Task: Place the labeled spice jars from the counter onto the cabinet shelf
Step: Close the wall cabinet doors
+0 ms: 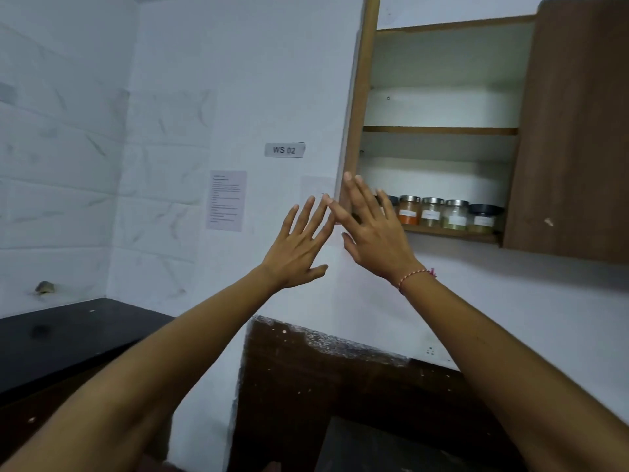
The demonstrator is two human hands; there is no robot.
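Several labeled spice jars stand in a row on the bottom shelf [452,233] of the open wall cabinet: an orange-filled jar [409,210], a pale jar [431,212], a green-filled jar [456,215] and a black-lidded jar [484,218]. One more dark-lidded jar [391,201] is partly hidden behind my right hand. My right hand [372,233] is raised with straight, spread fingers in front of the cabinet's lower left corner and holds nothing. My left hand [299,247] is raised beside it, fingers spread, empty, in front of the white wall.
The left cabinet door [360,97] stands edge-on; the brown right door [575,131] is swung open. The middle shelf [439,131] is above the jars. A black counter [68,338] lies at lower left. A "WS 02" label [284,150] and a paper sheet [226,200] hang on the wall.
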